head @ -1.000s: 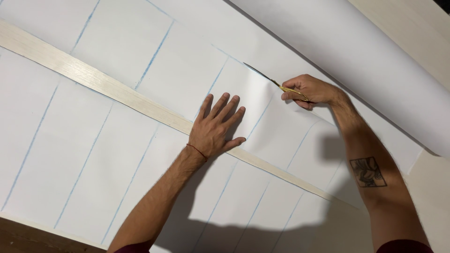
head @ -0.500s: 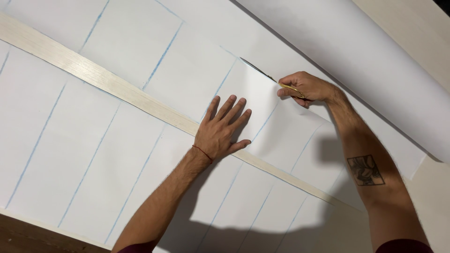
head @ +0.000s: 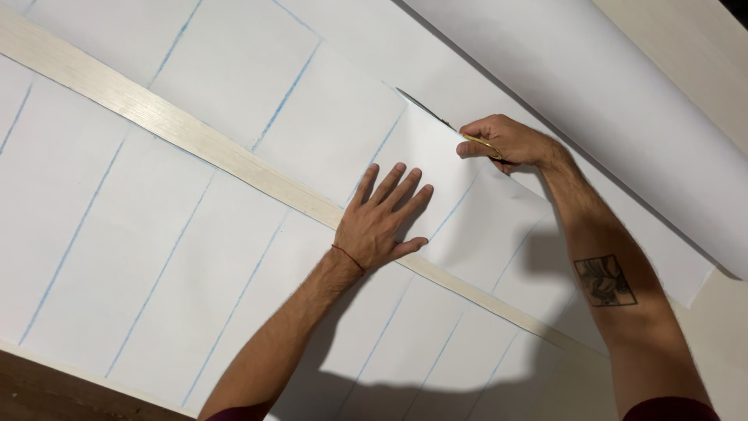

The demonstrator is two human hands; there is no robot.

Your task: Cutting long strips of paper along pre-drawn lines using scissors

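Note:
A large white paper sheet (head: 234,86) marked with blue lines covers the table. My left hand (head: 382,218) lies flat on it with fingers spread, pressing the paper down beside a long pale wooden ruler (head: 179,136) that runs diagonally. My right hand (head: 502,142) grips scissors (head: 460,132) with gold-coloured handles. Their dark blades sit in a slit in the paper, pointing up and left. The cut piece of paper between my two hands lifts slightly at its edge.
A thick white paper roll (head: 592,101) lies along the upper right, just beyond my right hand. Bare light tabletop (head: 686,39) shows at the far right, and a dark floor (head: 31,390) at the lower left corner.
My right hand and the scissors have moved a little up and left along the cut. My left hand has shifted slightly up the sheet, still flat.

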